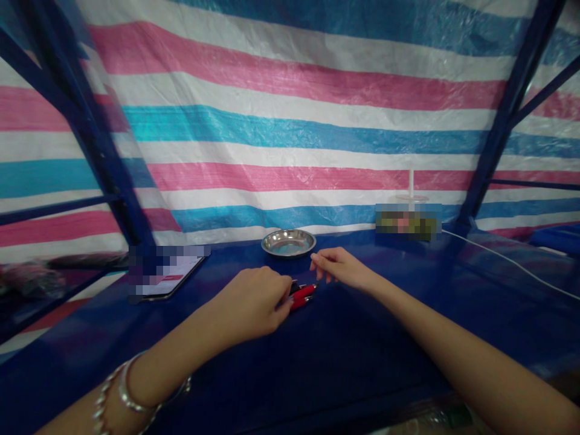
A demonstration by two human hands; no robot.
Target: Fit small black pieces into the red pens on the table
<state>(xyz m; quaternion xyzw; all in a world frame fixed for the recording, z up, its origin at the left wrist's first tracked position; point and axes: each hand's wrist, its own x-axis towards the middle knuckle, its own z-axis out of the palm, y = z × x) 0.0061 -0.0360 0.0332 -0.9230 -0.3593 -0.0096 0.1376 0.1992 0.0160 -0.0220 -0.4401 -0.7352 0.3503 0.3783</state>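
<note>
My left hand is closed around a small bundle of pens, low over the blue table. Red pens with silvery ends stick out to the right of its fingers, along with a dark one behind them; the rest is hidden in the grip. Just beyond their tips is my right hand, its thumb and fingertips drawn together in a pinch. Whatever might be between those fingers is too small to make out. Behind both hands, a shallow round metal dish rests on the table.
A tablet or large phone, partly blurred out, lies at the left. Toward the back right stands a blurred object with a white upright, and a white cable runs off rightward. Blue metal posts and a striped plastic sheet enclose the table.
</note>
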